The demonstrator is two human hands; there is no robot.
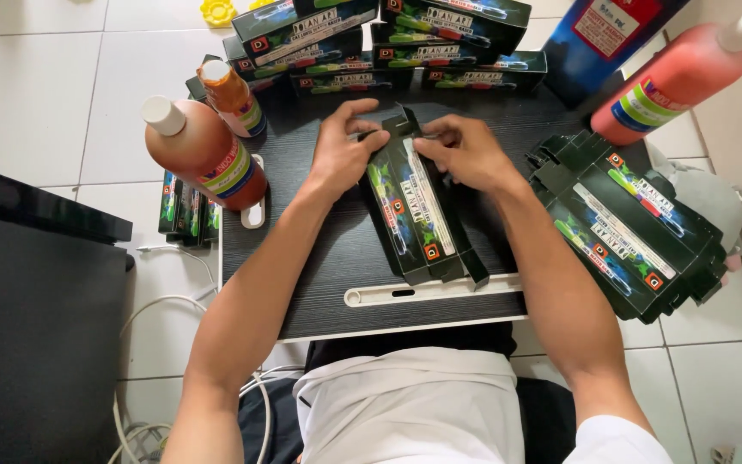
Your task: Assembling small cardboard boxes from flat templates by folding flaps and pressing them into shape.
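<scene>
Both hands — left hand [343, 155], right hand [465, 150] — grip the black carton [414, 219]; crease flaps squarely against the desk [319, 266].

White tiled floor [36, 86], low black table [328, 283].

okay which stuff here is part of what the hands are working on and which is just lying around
In hand: the black carton, folded by left hand and right hand.

Lying about: flat carton stack, finished boxes, orange bottles, yellow ring, cables.
</scene>
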